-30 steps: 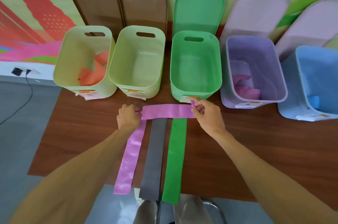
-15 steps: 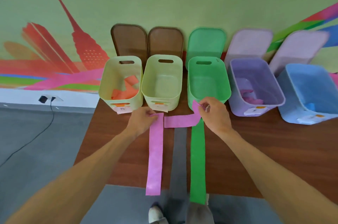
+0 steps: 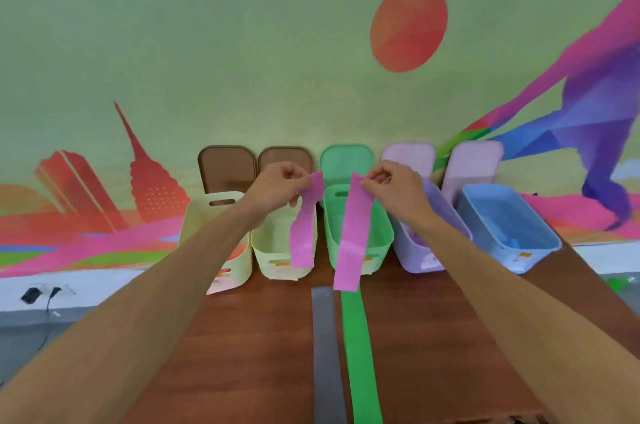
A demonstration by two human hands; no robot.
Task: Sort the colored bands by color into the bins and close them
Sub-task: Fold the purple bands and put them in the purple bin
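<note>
My left hand [image 3: 280,185] and my right hand [image 3: 390,187] are raised above the bins, each pinching the top of a hanging pink band [image 3: 351,233]. One pink strip drops from each hand; the left strip is shorter, and no link between them shows. Flat on the brown table [image 3: 242,337] lie a grey band [image 3: 323,337] and a green band [image 3: 360,354], running toward me. Behind them stand open bins: two pale yellow-green bins [image 3: 214,233] [image 3: 277,253], a green bin [image 3: 379,233], a purple bin [image 3: 415,253] and a blue bin [image 3: 509,215].
Lids lean on the painted wall behind the bins: two brown lids [image 3: 227,167] [image 3: 284,155], a green lid [image 3: 346,160], and two lilac lids [image 3: 408,156] [image 3: 474,160]. A blue piece [image 3: 512,244] lies in the blue bin. A plug and cable [image 3: 48,295] sit at floor level, left.
Both hands rose from the table to above the bins, lifting the pink band clear of the table so it now hangs. The view tilted upward. Grey and green bands stayed put.
</note>
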